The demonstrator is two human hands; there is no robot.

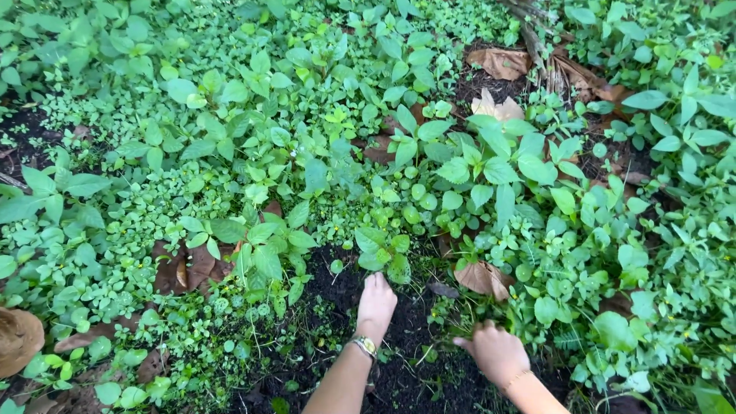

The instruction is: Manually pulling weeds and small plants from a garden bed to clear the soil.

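Note:
My left hand [376,303] reaches forward over dark bare soil [406,376], its fingers closed at the base of a small green leafy plant [383,251]. A metal watch sits on that wrist. My right hand [496,352] is lower and to the right, fingers curled down into low green weeds [468,322] at the soil's edge; whether it grips stems is hidden. A thin bracelet circles the right wrist.
Dense low green plants [307,138] cover the ground all around. Dry brown leaves lie at the left [188,268], beside the right hand [483,277] and at the top right [502,63]. A brown object [17,337] sits at the left edge.

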